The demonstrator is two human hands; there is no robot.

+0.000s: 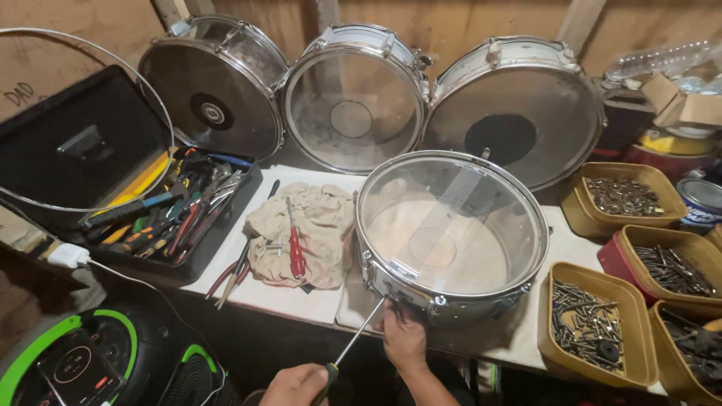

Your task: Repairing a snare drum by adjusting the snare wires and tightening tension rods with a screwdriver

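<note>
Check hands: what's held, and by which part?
Left hand holds a screwdriver by its dark handle, shaft angled up to the snare drum. Right hand rests against the drum's near lower rim; whether it grips anything cannot be told.

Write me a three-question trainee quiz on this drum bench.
1. True or false: the left hand holds a screwdriver whose tip reaches the side of the front drum.
2. What lies on the cloth? A) a red-handled screwdriver B) a hammer C) a drumstick
3. Fill in: the right hand rests against the drum's near ____.

Key: 1 true; 2 A; 3 side.
</note>
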